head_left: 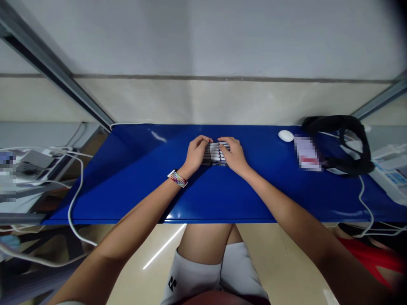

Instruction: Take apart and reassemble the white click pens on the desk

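Note:
Several slim white pen-like sticks with dark bands (215, 152) lie side by side in a compact row on the blue tabletop (216, 190). Around the row's left end curls my left hand (196, 154), a colourful woven band on its wrist. My right hand (234, 155) closes on the opposite end, with its thumb over the sticks. The fingers of both hands hide the two ends of the row, so I cannot tell whether the sticks have caps.
Toward the right of the table are a white mouse-like oval (285, 135), a blurred-out packet (308, 153) and a black headset-like strap (352, 165). White cables (76, 195) hang over the left edge. Metal frame posts (81, 95) flank the table, with a wall behind.

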A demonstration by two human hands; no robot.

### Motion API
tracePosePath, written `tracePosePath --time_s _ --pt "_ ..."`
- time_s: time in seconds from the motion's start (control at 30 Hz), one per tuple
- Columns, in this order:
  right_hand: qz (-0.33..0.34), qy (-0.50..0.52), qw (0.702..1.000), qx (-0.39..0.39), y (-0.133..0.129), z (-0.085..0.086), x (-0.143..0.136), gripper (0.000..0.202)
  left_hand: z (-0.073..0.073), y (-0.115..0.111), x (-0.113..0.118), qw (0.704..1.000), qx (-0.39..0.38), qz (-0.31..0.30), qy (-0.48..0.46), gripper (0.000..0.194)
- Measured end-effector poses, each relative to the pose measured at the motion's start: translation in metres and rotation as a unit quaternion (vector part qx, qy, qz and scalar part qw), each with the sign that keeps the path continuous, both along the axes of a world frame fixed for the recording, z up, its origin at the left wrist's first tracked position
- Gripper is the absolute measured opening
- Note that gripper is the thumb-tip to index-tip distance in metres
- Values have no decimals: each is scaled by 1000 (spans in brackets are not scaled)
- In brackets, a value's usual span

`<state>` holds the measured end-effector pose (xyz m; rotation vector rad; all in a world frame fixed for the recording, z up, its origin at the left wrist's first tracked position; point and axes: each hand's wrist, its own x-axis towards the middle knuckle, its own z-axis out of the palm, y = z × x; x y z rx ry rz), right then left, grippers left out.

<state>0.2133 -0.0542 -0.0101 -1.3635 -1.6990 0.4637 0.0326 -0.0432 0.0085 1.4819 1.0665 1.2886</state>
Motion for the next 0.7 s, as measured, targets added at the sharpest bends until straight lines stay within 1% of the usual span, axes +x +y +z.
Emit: tracePosePath --time_s 0.27,0.53,0.7 --pt "4 10 1000 4 2 0 2 27 -2 2 0 1000 -1 9 -8 20" --pt "-1 15 1000 -6 5 -1 4 26 -9 10 -4 1000 9 30 4 21" --pt "1 9 1000 -11 4 0 6 26 -7 10 -5 999 9 31 17 23"
